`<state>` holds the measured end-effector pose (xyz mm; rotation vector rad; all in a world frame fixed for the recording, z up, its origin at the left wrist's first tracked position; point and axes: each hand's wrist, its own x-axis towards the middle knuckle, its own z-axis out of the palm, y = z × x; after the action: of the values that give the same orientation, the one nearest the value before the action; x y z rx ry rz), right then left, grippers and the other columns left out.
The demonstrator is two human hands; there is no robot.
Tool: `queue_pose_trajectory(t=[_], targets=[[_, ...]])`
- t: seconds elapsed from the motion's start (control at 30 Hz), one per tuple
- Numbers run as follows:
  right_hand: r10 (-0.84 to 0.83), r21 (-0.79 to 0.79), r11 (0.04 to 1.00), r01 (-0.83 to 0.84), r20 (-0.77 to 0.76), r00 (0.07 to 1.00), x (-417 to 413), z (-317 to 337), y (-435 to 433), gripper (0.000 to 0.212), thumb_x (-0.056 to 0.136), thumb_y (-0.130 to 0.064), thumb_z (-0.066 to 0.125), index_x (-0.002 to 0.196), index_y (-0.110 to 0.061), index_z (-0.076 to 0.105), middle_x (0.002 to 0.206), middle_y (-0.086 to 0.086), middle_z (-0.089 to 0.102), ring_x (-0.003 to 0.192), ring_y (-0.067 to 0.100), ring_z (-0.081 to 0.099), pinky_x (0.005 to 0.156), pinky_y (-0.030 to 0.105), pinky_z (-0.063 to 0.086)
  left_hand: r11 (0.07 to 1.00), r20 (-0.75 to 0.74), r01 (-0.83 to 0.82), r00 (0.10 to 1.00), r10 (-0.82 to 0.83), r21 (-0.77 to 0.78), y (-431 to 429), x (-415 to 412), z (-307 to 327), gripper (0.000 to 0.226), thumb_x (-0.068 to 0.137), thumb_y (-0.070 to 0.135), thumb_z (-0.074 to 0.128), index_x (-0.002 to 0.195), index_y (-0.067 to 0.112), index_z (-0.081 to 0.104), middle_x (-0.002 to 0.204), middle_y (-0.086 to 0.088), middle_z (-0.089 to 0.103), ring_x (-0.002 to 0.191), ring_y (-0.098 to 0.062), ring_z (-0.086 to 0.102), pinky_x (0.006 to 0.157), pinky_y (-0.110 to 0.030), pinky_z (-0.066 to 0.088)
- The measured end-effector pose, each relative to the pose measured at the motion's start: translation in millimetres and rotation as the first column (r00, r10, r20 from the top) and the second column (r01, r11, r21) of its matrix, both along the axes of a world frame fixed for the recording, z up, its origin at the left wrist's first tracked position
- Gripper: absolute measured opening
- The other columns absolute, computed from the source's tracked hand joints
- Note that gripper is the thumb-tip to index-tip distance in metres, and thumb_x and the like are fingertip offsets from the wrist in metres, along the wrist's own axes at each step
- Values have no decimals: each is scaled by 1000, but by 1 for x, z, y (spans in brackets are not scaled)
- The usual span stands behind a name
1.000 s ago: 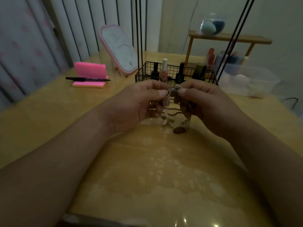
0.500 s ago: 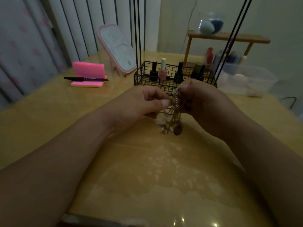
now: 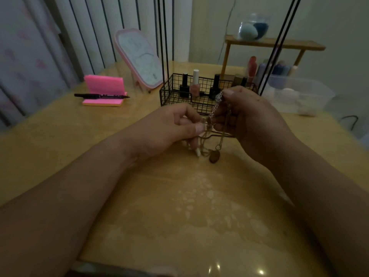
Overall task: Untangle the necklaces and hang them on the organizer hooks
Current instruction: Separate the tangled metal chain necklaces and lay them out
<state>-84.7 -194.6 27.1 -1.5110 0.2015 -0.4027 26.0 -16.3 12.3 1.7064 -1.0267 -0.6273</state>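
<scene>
A tangle of thin silver and gold necklaces (image 3: 214, 108) hangs between my hands above the yellow table. My right hand (image 3: 251, 118) pinches the silver chain's top end, raised near the basket rim. Lower and to the left, my left hand (image 3: 169, 128) pinches chains at its thumb tip. A dark oval pendant (image 3: 214, 156) and a small white charm (image 3: 198, 152) dangle down to the tabletop. The organizer's thin black rods (image 3: 162, 47) rise from the black wire basket (image 3: 169, 94) just behind my hands; its hooks are out of view.
Nail polish bottles (image 3: 194, 84) stand in the basket. A pink framed mirror (image 3: 139, 58) leans at the back, with pink sticky notes (image 3: 103, 90) and a black pen (image 3: 101, 95) to its left. A wooden shelf (image 3: 273, 45) and a clear plastic box (image 3: 297, 94) stand back right.
My right hand has lifted the silver chain's end upward while my left hand has dropped lower, so the tangle is stretched out and the pendant hangs more freely.
</scene>
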Motion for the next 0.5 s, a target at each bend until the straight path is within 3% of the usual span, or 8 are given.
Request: queue_pose_trajectory(t=[0.13, 0.23, 0.37, 0.5], targets=[[-59, 77, 995, 60, -21, 998, 0, -2, -2, 22, 107, -24, 48, 91, -13, 59, 77, 1, 63, 80, 20, 72, 77, 37, 58, 998, -5, -31, 1000, 30, -50, 2, 4, 1, 10, 101, 20, 64, 97, 12, 62, 72, -2, 66, 68, -17, 63, 68, -26, 53], [-73, 174, 982, 73, -8, 997, 1, -2, -1, 22, 105, -19, 49, 86, -13, 57, 73, 1, 60, 81, 22, 73, 79, 38, 59, 997, -8, -66, 998, 65, -42, 3, 5, 1, 9, 98, 19, 69, 99, 15, 61, 66, 2, 54, 58, -13, 47, 55, -27, 40], [-46, 160, 986, 43, 12, 999, 3, -5, 2, 11, 101, -12, 60, 90, -11, 58, 71, -1, 62, 75, 19, 72, 69, 33, 60, 997, -23, -79, 997, 78, -27, 3, 8, -1, 15, 97, 15, 70, 110, 18, 64, 67, 9, 57, 55, -5, 46, 52, -23, 37], [-43, 176, 984, 42, 4, 999, 3, -6, 1, 16, 99, -12, 63, 86, -15, 55, 66, -5, 63, 66, 14, 68, 62, 30, 57, 997, 17, -79, 997, 79, -24, 4, 11, -1, 5, 97, 17, 70, 100, 18, 67, 65, 5, 57, 53, -9, 45, 51, -27, 36]])
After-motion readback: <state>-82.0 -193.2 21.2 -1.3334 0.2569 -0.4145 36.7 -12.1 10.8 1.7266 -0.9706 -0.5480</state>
